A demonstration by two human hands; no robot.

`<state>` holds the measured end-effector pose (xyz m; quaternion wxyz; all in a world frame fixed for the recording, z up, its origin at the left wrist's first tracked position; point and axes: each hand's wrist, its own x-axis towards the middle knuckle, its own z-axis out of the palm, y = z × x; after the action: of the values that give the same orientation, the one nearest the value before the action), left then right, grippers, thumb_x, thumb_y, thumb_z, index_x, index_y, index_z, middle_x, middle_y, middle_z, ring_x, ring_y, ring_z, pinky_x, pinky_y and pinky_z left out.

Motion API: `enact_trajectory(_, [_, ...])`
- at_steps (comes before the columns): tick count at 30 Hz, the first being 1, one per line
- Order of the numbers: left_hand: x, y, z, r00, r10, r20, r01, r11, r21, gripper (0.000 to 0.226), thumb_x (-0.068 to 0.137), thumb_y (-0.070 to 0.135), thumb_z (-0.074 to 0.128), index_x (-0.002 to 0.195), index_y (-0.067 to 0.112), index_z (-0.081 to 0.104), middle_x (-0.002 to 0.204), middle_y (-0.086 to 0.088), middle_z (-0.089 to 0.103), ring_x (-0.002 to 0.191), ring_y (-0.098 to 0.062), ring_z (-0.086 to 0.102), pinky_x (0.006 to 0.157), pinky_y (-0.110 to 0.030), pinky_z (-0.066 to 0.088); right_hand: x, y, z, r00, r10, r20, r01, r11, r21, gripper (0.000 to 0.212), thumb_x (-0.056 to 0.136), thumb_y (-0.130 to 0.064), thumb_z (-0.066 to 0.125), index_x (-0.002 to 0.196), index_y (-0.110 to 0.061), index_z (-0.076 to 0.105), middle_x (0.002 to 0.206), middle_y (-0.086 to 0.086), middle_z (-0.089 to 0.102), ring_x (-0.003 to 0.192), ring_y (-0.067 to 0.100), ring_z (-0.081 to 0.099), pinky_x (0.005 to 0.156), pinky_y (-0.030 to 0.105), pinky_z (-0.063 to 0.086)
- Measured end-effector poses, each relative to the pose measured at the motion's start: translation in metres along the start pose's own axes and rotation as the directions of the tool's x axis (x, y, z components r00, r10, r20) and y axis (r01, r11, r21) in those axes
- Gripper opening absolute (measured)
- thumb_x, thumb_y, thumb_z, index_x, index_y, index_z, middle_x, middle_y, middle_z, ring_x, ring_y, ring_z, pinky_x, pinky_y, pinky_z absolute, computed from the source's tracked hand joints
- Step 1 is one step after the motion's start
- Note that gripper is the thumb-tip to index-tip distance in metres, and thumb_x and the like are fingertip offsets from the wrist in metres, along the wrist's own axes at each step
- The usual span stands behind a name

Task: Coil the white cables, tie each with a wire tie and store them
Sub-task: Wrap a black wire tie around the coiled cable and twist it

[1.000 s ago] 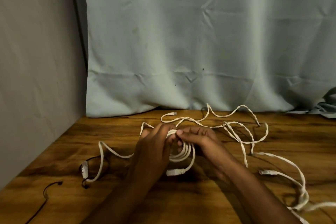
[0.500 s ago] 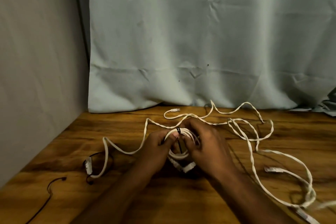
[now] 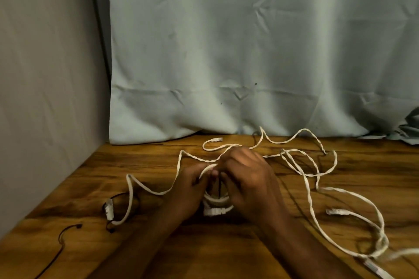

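Our small coil [image 3: 216, 199] of white cable sits low between our two hands, just above the bench [image 3: 226, 244], with its plug [image 3: 215, 211] sticking out at the bottom. A thin black tie [image 3: 219, 188] runs down across the loops. Our left hand [image 3: 192, 190] has its fingers curled around the left side of the coil, and our right hand [image 3: 247, 179] has its fingers curled over the right side, pinching near the top where the tie goes. We think we are tying this coil now. To do it well, we should hold the loops flat and tight together with the left hand so they do not spring apart. Then the right hand can twist the tie ends round each other until they feel snug. We cannot see the tie ends, so we must feel for them. More loose white cables [image 3: 317, 165] lie spread over the bench on both sides. Near the left edge lie two more black ties [image 3: 61, 235], ready for later.
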<state>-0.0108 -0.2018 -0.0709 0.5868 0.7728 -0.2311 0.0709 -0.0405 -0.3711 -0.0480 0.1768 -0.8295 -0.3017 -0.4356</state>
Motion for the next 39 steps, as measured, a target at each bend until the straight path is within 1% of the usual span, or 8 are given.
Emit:
enact_trajectory(3, [-0.004, 0.002, 0.004, 0.99, 0.069, 0.126, -0.101, 0.956, 0.275, 0.04, 0.1, 0.056, 0.036, 0.128, 0.036, 0.057, 0.115, 0.013, 0.068, 0.105, -0.002, 0.063, 0.088, -0.03, 0.053, 0.0, 0.005, -0.004, 0.982, 0.184, -0.046, -0.181, 0.981, 0.068, 0.013, 0.095, -0.018, 0.064, 0.085, -0.009, 0.062, 0.088, 0.001, 0.057, 0.081, 0.022, 0.055, 0.066, 0.044, 0.048])
enact_trajectory(6, [-0.007, 0.008, 0.008, 0.974, 0.012, 0.227, -0.143, 0.808, 0.571, 0.029, 0.103, 0.045, 0.033, 0.131, 0.046, 0.041, 0.128, 0.016, 0.055, 0.118, -0.015, 0.046, 0.096, -0.039, 0.042, -0.002, -0.001, -0.007, 0.984, 0.18, -0.005, -0.18, 0.983, 0.043, 0.012, 0.097, -0.023, 0.062, 0.088, -0.019, 0.056, 0.088, -0.011, 0.049, 0.072, 0.011, 0.05, 0.058, 0.036, 0.047])
enact_trajectory(9, [-0.007, 0.014, 0.01, 0.977, -0.044, 0.207, -0.102, 0.761, 0.641, 0.025, 0.106, 0.04, 0.032, 0.13, 0.043, 0.039, 0.124, 0.015, 0.053, 0.115, -0.017, 0.037, 0.096, -0.04, 0.036, -0.001, -0.001, -0.006, 0.961, 0.275, -0.04, -0.269, 0.956, 0.12, 0.017, 0.097, -0.018, 0.064, 0.084, -0.016, 0.055, 0.084, -0.01, 0.05, 0.067, 0.011, 0.051, 0.056, 0.037, 0.045])
enact_trajectory(16, [-0.002, 0.007, 0.009, 0.974, 0.033, 0.222, -0.176, 0.725, 0.666, 0.049, 0.092, 0.062, 0.008, 0.119, 0.04, 0.044, 0.113, 0.015, 0.059, 0.105, -0.018, 0.047, 0.098, -0.047, 0.035, 0.002, -0.005, 0.0, 0.761, 0.649, -0.009, -0.596, 0.704, 0.387, 0.015, 0.091, -0.008, 0.074, 0.079, -0.014, 0.068, 0.079, -0.002, 0.067, 0.07, 0.008, 0.066, 0.057, 0.023, 0.052])
enact_trajectory(21, [-0.003, 0.005, 0.007, 0.968, 0.168, 0.188, -0.249, 0.756, 0.606, 0.029, 0.099, 0.054, 0.019, 0.101, 0.039, 0.044, 0.094, 0.019, 0.052, 0.091, -0.013, 0.05, 0.087, -0.043, 0.038, 0.004, -0.002, 0.001, 0.644, 0.761, 0.075, -0.693, 0.54, 0.477, 0.017, 0.091, -0.012, 0.075, 0.076, -0.012, 0.068, 0.074, 0.007, 0.071, 0.073, 0.03, 0.07, 0.066, 0.047, 0.058])
enact_trajectory(29, [-0.007, 0.014, 0.007, 0.963, 0.264, 0.047, -0.248, 0.81, 0.532, 0.026, 0.104, 0.045, 0.03, 0.095, 0.033, 0.052, 0.085, 0.014, 0.06, 0.076, -0.003, 0.049, 0.082, -0.036, 0.037, 0.006, -0.011, -0.002, 0.65, 0.76, 0.011, -0.666, 0.562, 0.491, 0.014, 0.093, -0.016, 0.073, 0.082, -0.025, 0.07, 0.083, -0.008, 0.074, 0.079, 0.01, 0.071, 0.071, 0.037, 0.059])
enact_trajectory(35, [-0.007, 0.015, 0.006, 0.96, 0.262, 0.101, -0.275, 0.802, 0.53, 0.029, 0.102, 0.049, 0.027, 0.099, 0.034, 0.052, 0.085, 0.019, 0.053, 0.075, 0.001, 0.043, 0.083, -0.034, 0.031, 0.007, -0.013, -0.002, 0.65, 0.76, 0.03, -0.678, 0.561, 0.475, 0.016, 0.093, -0.014, 0.072, 0.082, -0.025, 0.071, 0.082, -0.003, 0.074, 0.081, 0.018, 0.072, 0.07, 0.041, 0.06])
enact_trajectory(39, [-0.008, 0.005, -0.002, 0.953, 0.236, 0.188, -0.3, 0.807, 0.509, 0.04, 0.102, 0.054, 0.025, 0.105, 0.031, 0.058, 0.098, 0.012, 0.065, 0.092, -0.004, 0.056, 0.093, -0.041, 0.034, 0.007, -0.006, -0.003, 0.486, 0.781, 0.393, -0.787, 0.195, 0.586, 0.018, 0.095, -0.011, 0.069, 0.08, -0.002, 0.068, 0.078, 0.013, 0.074, 0.074, 0.033, 0.071, 0.07, 0.044, 0.058])
